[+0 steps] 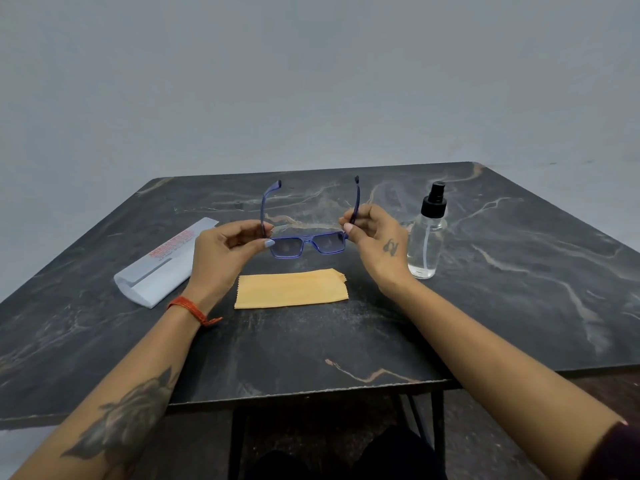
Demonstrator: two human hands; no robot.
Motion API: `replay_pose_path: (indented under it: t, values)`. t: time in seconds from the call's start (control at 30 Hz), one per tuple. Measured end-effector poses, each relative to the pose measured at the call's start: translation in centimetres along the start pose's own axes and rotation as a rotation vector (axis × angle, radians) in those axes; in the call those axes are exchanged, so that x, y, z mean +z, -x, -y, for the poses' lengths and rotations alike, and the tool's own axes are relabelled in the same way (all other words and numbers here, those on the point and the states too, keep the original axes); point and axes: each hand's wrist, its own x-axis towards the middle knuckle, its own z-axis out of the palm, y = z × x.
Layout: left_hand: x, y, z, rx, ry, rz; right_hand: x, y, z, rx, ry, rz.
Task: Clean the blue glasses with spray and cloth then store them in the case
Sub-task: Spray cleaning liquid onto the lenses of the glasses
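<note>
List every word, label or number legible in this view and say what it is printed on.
White glasses case: several lines of red print on its top, too blurred to read.
Spray bottle: no label visible.
Orange cloth: no print visible.
Blue glasses: no marking legible.

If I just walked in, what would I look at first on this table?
First, the blue glasses, held up over the middle of the dark marble table with their arms unfolded, the left hand and right hand each pinching one side. Right under them lies a folded orange cloth. A clear spray bottle stands at the right, and a white case lies at the left.
</note>
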Motion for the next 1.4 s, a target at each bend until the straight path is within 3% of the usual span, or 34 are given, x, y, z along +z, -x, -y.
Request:
replay_pose_path:
  t: [0.27, 0.4, 0.5, 0.63, 0.73, 1.07, 1.4]
  values:
    - [0.3, 0.1, 0.2, 0.020, 0.002, -0.044, -2.1, 2.2, 1.6, -0.160, 0.185, -0.087]
    - [0.4, 0.1, 0.0, 0.049, -0.024, -0.056, -4.3, 4.3, 2.3, -0.507, 0.315, -0.330]
    - [0.6, 0.2, -0.1, 0.050, -0.033, -0.059, -6.4, 4.0, 2.0, -0.486, 0.415, -0.436]
    - [0.7, 0.3, 0.0, 0.052, -0.052, -0.046, -8.2, 2.3, 1.2, -0.178, 0.392, -0.139]
    - [0.7, 0.3, 0.0, 0.045, -0.058, -0.040, -8.6, 1.0, 0.4, -0.084, 0.341, 0.042]
    - [0.7, 0.4, -0.4, 0.032, -0.065, -0.045, -7.4, 0.9, -0.6, -0.218, 0.749, -0.133]
    - [0.7, 0.3, -0.4, 0.031, -0.094, -0.036, -9.9, 0.2, -0.8, -0.086, 0.312, 0.281]
